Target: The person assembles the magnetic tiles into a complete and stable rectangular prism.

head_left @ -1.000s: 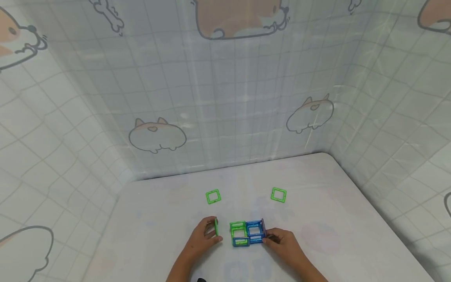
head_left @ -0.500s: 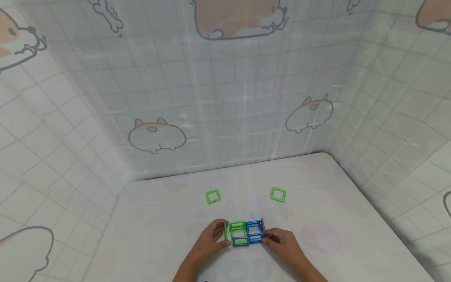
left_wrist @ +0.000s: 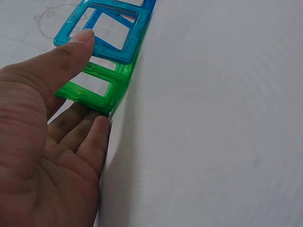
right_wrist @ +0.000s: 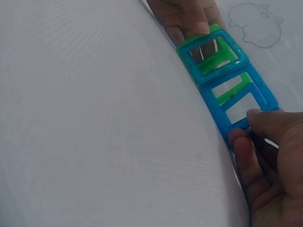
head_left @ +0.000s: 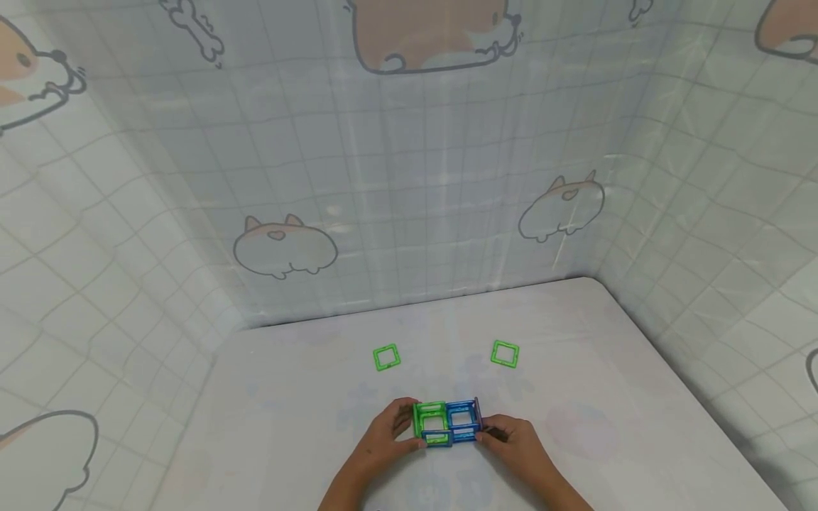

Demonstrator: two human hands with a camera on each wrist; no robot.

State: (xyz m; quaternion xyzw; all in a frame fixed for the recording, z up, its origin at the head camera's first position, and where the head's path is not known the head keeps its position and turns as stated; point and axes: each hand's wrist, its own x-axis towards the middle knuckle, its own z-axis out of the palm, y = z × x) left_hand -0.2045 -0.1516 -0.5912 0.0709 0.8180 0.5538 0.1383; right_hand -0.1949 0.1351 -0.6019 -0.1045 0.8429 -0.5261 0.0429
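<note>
A low box frame of square magnetic tiles stands on the table, with a green base tile and a blue base tile side by side. Upright tiles form its walls, including a blue front tile (left_wrist: 135, 35) on the left half. My left hand (head_left: 385, 438) holds a green magnetic tile (head_left: 417, 420) upright against the left end, thumb touching the blue front tile's edge. At the opposite end, my right hand (head_left: 519, 446) pinches the purplish end tile (head_left: 478, 413) near its front corner. In the right wrist view a blue front tile (right_wrist: 215, 109) shows beside that thumb.
Two loose green tiles lie flat farther back, a left one (head_left: 386, 357) and a right one (head_left: 505, 353). The white table (head_left: 287, 383) ends at a patterned curtain (head_left: 409, 177) behind, with more curtain on both sides.
My left hand has moved right, bringing its green tile from apart to against the left end of the box frame. The right hand has stayed in place.
</note>
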